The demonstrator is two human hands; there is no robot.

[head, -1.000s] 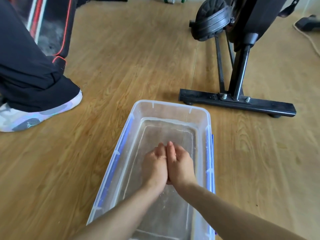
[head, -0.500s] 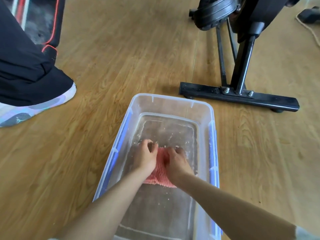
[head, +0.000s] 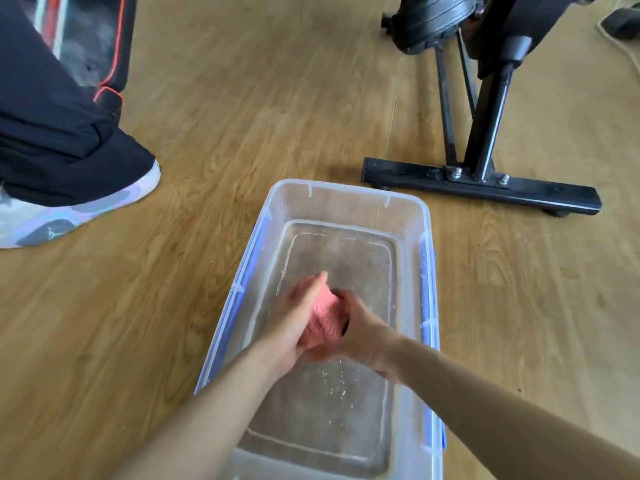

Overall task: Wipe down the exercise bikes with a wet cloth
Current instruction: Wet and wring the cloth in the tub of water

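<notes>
A pink cloth (head: 325, 318) is bunched and twisted between both hands over a clear plastic tub (head: 346, 195) with blue side clips. My left hand (head: 298, 323) grips the cloth's left end, and my right hand (head: 363, 332) curls round its right end. Water with small specks lies in the tub's bottom. A black exercise bike (head: 485, 109) stands on the floor just beyond the tub, its base bar (head: 478, 187) near the tub's far right corner.
Another person's leg in black trousers and a pale sneaker (head: 69, 216) stand on the wooden floor at the left. A dark object and a cable (head: 620, 39) lie at the far right.
The hands went from pressed together in the water to pressing the pink cloth, and now hold it bunched and twisted above the tub's bottom. The view has shifted slightly.
</notes>
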